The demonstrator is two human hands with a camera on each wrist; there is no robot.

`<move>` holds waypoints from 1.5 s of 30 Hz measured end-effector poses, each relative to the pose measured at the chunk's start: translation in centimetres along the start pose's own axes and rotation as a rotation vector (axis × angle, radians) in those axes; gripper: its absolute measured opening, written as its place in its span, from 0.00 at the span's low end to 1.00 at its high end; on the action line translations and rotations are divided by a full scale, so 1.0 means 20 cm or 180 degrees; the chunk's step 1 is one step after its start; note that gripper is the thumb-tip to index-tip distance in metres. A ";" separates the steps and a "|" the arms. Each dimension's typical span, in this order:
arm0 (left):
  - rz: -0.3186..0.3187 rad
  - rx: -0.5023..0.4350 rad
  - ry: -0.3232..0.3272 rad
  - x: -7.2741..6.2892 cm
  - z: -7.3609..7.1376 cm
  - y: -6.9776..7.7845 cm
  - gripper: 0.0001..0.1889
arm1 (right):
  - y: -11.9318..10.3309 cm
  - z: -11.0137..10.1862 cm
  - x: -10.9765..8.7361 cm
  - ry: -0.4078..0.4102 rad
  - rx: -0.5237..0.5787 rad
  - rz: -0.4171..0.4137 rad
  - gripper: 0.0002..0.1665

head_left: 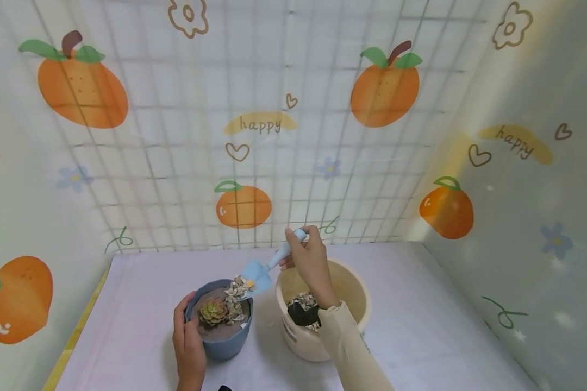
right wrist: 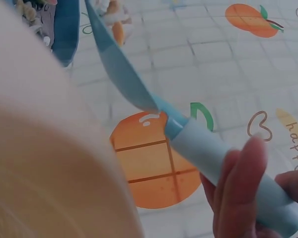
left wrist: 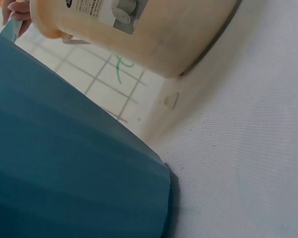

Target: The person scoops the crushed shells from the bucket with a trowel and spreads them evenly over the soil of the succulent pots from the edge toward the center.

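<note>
In the head view my right hand (head_left: 312, 263) grips the handle of a light-blue trowel (head_left: 258, 276). Pale stone chips lie on its blade, which tips over the rim of a blue-grey flowerpot (head_left: 227, 347). A green, red-tinged succulent (head_left: 212, 311) grows there in brownish soil, with a heap of chips (head_left: 236, 313) beside it. My left hand (head_left: 189, 339) holds the pot by its left side, the thumb near the rim. The right wrist view shows fingers (right wrist: 243, 186) curled round the trowel handle (right wrist: 208, 148). In the left wrist view the flowerpot (left wrist: 74, 148) hides my left hand.
Right of the flowerpot stands a cream bucket (head_left: 305, 347) with more stone chips (head_left: 300, 300) inside, under my right forearm. A white cloth (head_left: 420, 326) covers the table. Behind and at both sides hang sheets (head_left: 318, 146) printed with oranges.
</note>
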State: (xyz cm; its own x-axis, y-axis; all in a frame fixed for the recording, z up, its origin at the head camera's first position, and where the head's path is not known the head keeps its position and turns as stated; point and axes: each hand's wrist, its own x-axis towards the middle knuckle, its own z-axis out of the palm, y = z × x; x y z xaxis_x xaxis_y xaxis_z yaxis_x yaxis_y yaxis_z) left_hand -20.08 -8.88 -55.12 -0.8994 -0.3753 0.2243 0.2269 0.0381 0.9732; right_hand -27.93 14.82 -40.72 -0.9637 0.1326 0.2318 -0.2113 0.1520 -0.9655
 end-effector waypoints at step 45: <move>0.0105 0.0275 -0.0070 0.04 -0.03 -0.03 0.30 | 0.00 0.01 0.00 -0.0018 -0.0129 -0.0152 0.25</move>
State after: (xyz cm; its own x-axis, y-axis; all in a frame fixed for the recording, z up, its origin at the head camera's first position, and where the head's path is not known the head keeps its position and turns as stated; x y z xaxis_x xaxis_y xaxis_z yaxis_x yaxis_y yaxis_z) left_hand -20.76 -9.84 -55.57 -0.9001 -0.3522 0.2564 0.2241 0.1302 0.9658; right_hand -28.02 14.55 -40.83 -0.9536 0.1186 0.2767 -0.2505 0.1975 -0.9478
